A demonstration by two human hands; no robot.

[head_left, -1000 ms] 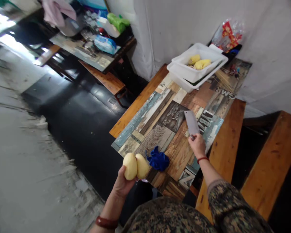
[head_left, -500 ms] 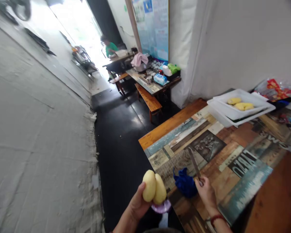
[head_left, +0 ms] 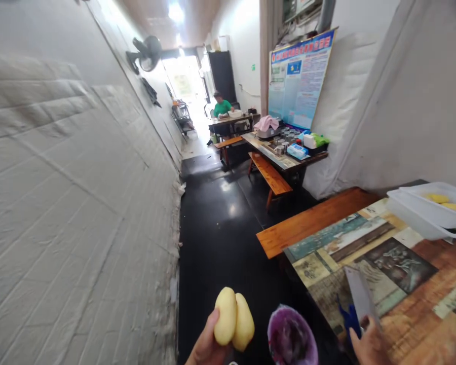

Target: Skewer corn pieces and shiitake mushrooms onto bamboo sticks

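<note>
My left hand (head_left: 208, 343) is closed around two peeled potatoes (head_left: 225, 317), held side by side over the dark floor. In my right hand (head_left: 370, 343), at the near edge of the table, is a knife (head_left: 359, 291) with a broad blade pointing away from me. A crumpled blue cloth or bag (head_left: 350, 320) lies right beside that hand, partly hidden by it. Below and between the hands stands a purple bin (head_left: 312, 337) with a plastic liner; its contents are hard to make out.
The patterned table (head_left: 399, 304) fills the right side, with white plastic tubs (head_left: 414, 215) holding yellow pieces. A wooden bench (head_left: 311, 223) runs along its far side. A white brick wall (head_left: 79, 228) borders the left. Farther off, a person in green (head_left: 223, 107) sits at another table.
The view has tilted up and swung left, bringing the purple bin into fuller sight and pushing the tubs to the right edge. Both hands keep hold of the potatoes and knife.
</note>
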